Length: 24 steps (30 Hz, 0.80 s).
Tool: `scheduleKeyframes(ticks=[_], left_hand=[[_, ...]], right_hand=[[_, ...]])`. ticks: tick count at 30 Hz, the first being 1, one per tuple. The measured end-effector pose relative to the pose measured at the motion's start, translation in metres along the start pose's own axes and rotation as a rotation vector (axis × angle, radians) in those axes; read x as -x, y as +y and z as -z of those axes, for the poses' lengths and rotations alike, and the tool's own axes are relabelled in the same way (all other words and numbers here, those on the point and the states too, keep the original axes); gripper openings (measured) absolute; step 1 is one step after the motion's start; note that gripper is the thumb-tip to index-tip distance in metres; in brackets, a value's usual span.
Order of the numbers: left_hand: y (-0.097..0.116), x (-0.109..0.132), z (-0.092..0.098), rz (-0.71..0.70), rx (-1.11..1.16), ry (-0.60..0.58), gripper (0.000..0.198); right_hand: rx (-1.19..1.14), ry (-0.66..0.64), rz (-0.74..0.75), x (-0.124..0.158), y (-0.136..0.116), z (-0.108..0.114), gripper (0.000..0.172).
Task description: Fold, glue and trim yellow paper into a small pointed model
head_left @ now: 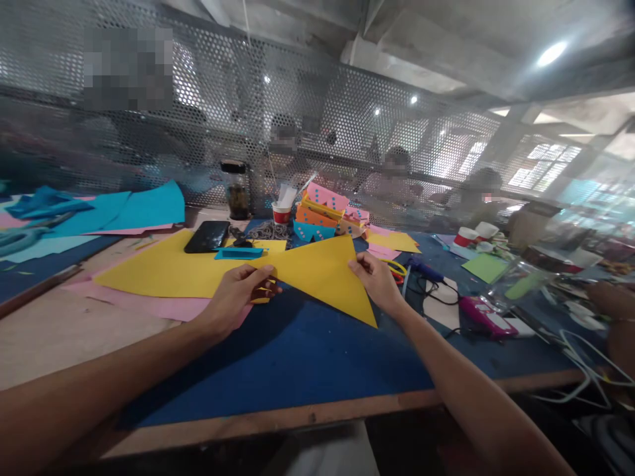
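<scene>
Thin yellow piece held by two edges, with creasing the main risk

The yellow piece [327, 271] is held in front of the person, above the table [307, 377], narrow toward the left and flaring to a broad edge on the right. The left hand [241, 287] is pinched on its narrow end, thumb uppermost; the right hand [378, 283] is clamped on the broad edge with thumb and fingertips. Only these two grips appear to support it, so uneven pressure could crease the narrow part, and pulling the hands apart could tear it. The lower right corner hangs free and might bend if brought down onto the table carelessly.

Just beyond the left hand lies a large yellow sheet [153, 270] over pink paper [173, 308]. The matching colour could make the two yellow edges easy to confuse, and a low sweep of the wrist could drag the sheet, with the black phone [207, 237] and blue paper strip [241, 253] resting on it.

Near the right hand are scissors [397, 272] and a blue tool [424, 269], perhaps a glue gun. Its black cord loops on the table; a forearm moving outward could snag it.
</scene>
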State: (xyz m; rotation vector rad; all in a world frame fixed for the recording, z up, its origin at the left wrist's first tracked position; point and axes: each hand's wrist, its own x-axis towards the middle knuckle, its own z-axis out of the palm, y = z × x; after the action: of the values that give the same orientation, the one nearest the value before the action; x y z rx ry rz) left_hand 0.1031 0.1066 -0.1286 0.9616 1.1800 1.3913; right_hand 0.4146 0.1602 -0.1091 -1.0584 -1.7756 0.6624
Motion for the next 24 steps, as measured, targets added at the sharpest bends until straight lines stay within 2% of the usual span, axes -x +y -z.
scheduleKeyframes(ticks=[10,24], left_hand=[[0.004,-0.001,-0.001,-0.002,0.006,0.013,0.051],[0.014,0.003,0.007,-0.037,-0.095,-0.004,0.038]], right_hand=[[-0.012,0.007,0.001,-0.002,-0.003,-0.001,0.053],[-0.071,-0.051,-0.008,-0.002,-0.003,-0.002,0.05]])
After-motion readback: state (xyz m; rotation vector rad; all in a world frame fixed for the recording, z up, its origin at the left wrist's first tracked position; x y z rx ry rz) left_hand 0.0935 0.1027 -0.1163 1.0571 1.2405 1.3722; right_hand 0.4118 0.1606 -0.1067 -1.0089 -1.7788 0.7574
